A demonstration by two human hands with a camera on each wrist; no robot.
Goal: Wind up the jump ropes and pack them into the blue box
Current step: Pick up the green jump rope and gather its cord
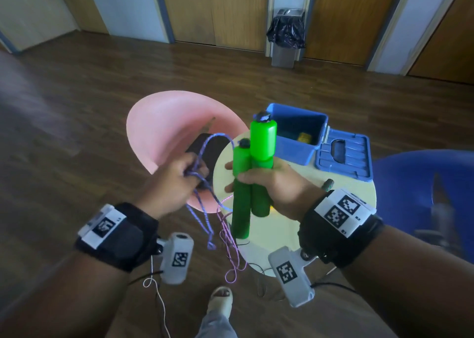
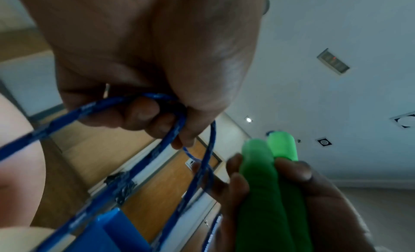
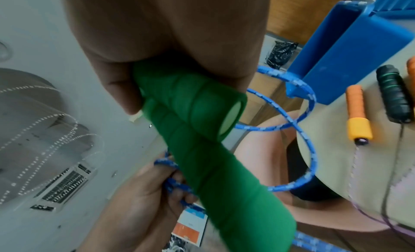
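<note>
The right hand [image 1: 272,191] clenches both green handles [image 1: 252,173] side by side, long axes near upright, cord ends pointing up and away from the person, butt ends sticking out below the fist. Just left of that grip, the left hand [image 1: 171,183] pinches loops of the blue cord [image 1: 202,209], which hang slack beneath its fingers [image 2: 143,113]. Beyond the right fist, the blue box [image 1: 298,132] sits open on the round table [image 1: 333,183], its lid [image 1: 343,153] just beside it.
</note>
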